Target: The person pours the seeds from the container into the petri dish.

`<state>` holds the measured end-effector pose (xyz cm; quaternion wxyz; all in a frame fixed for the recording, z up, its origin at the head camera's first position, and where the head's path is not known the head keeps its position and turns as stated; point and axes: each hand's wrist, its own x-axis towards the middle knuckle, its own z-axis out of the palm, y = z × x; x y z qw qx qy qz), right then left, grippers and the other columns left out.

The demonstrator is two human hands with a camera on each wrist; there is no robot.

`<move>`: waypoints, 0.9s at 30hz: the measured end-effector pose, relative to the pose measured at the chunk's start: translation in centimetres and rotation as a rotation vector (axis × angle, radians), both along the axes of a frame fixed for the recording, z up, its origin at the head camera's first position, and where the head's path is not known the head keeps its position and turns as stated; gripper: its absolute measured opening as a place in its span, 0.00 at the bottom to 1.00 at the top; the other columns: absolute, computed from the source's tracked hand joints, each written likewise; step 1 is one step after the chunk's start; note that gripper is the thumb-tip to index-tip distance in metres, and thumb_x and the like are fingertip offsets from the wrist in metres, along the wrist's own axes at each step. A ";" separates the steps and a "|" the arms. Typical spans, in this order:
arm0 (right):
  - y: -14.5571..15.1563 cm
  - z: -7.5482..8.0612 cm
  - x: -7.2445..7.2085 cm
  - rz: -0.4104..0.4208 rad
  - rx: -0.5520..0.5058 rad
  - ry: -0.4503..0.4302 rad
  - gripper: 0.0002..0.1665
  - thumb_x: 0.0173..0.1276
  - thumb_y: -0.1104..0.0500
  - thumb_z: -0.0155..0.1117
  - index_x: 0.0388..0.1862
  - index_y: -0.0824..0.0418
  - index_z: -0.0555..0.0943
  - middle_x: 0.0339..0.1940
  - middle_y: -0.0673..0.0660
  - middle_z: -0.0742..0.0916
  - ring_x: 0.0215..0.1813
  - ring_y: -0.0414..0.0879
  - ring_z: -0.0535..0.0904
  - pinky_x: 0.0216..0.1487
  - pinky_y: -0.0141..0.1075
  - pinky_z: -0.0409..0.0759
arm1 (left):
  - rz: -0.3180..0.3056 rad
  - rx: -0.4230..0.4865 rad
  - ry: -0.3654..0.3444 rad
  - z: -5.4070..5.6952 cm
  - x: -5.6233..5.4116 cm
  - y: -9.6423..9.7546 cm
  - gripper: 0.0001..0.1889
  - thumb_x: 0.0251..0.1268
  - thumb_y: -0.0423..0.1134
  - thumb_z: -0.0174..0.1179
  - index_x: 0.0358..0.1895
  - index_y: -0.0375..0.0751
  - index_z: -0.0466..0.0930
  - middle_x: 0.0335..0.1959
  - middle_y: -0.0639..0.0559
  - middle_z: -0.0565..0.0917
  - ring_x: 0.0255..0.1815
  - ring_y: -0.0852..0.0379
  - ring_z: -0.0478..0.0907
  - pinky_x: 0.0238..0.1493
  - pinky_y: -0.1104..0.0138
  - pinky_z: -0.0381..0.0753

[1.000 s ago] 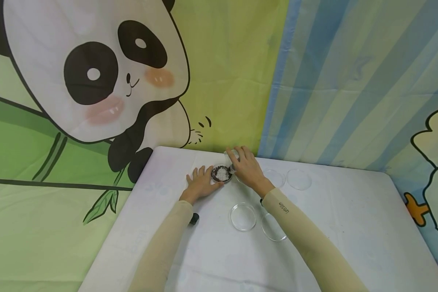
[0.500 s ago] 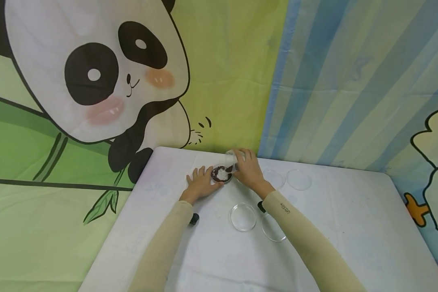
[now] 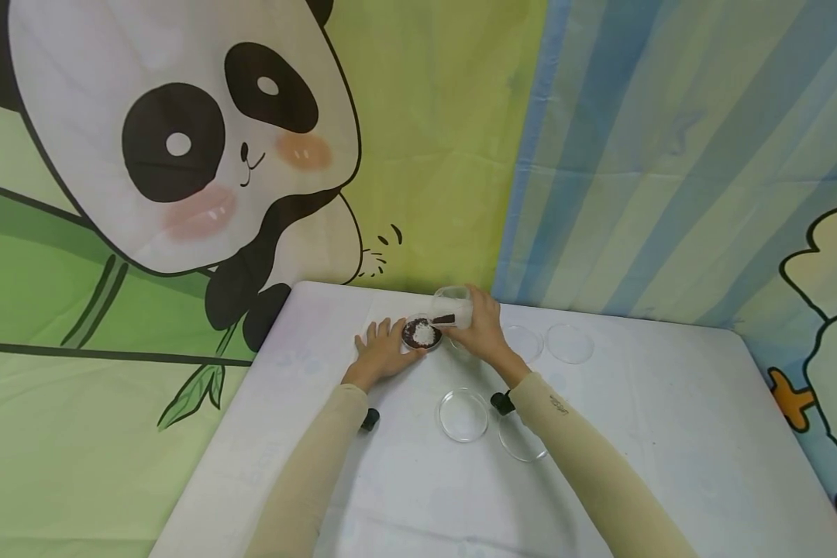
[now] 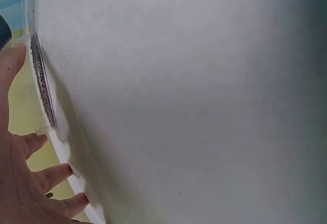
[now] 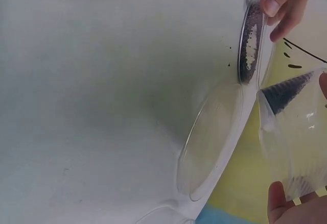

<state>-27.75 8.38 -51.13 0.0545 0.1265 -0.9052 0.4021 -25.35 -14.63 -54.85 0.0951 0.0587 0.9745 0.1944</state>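
A small clear petri dish (image 3: 421,333) holds dark granules around a white patch in its middle, near the table's back edge. My left hand (image 3: 382,353) rests beside it with fingers spread, thumb and index finger at the rim. In my right hand (image 3: 484,325) is a clear plastic cup (image 3: 453,304), gripped from the right and tilted beside the dish. A wedge of dark granules (image 5: 286,94) lies in one corner of the cup, as the right wrist view shows. In the left wrist view, the dish (image 4: 42,81) appears edge-on between thumb and fingers.
Several clear round dishes or lids lie on the white table (image 3: 669,434): a front one (image 3: 463,416), one partly under the right forearm (image 3: 521,435), and others at the back right (image 3: 570,343). A few dark specks lie beside the filled dish. A printed curtain (image 3: 432,155) hangs behind the table.
My right hand has shifted slightly right and turned, bringing more of the cup and its dark granules into sight. My left hand has kept its place at the dish.
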 end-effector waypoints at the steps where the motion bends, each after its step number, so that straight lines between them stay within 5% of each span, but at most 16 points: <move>1: 0.2 0.1 0.1 0.002 -0.014 -0.011 0.60 0.53 0.54 0.83 0.77 0.65 0.56 0.71 0.69 0.66 0.73 0.63 0.55 0.73 0.54 0.55 | -0.001 0.002 -0.001 0.0 0.0 0.0 0.50 0.61 0.75 0.53 0.80 0.50 0.52 0.78 0.35 0.54 0.77 0.29 0.44 0.67 0.28 0.41; 7: 1.9 0.4 0.7 0.013 -0.127 -0.056 0.61 0.53 0.55 0.82 0.77 0.66 0.55 0.72 0.68 0.67 0.73 0.63 0.59 0.70 0.57 0.61 | 0.000 0.002 -0.003 0.3 0.1 0.1 0.50 0.62 0.74 0.54 0.80 0.49 0.52 0.78 0.34 0.54 0.77 0.29 0.44 0.67 0.28 0.41; 13: 3.9 0.9 1.7 0.035 -0.346 -0.183 0.63 0.57 0.51 0.80 0.80 0.61 0.49 0.74 0.65 0.63 0.73 0.62 0.61 0.68 0.58 0.64 | 0.010 0.012 -0.006 0.4 0.2 0.3 0.49 0.62 0.72 0.55 0.80 0.48 0.53 0.78 0.34 0.54 0.77 0.28 0.44 0.67 0.28 0.40; 20: 6.9 3.4 3.8 0.060 -0.439 -0.333 0.60 0.65 0.54 0.74 0.82 0.55 0.43 0.79 0.64 0.56 0.79 0.59 0.50 0.73 0.57 0.56 | 0.005 0.015 -0.005 0.2 0.2 0.5 0.49 0.63 0.72 0.55 0.80 0.48 0.53 0.78 0.34 0.54 0.77 0.28 0.44 0.67 0.28 0.40; 27: 10.1 1.1 4.3 0.090 -0.543 -0.314 0.59 0.64 0.52 0.75 0.82 0.48 0.45 0.80 0.54 0.59 0.80 0.51 0.48 0.74 0.61 0.48 | 0.008 0.001 -0.012 0.2 0.2 0.4 0.49 0.63 0.73 0.54 0.80 0.49 0.53 0.78 0.34 0.53 0.77 0.28 0.43 0.67 0.28 0.39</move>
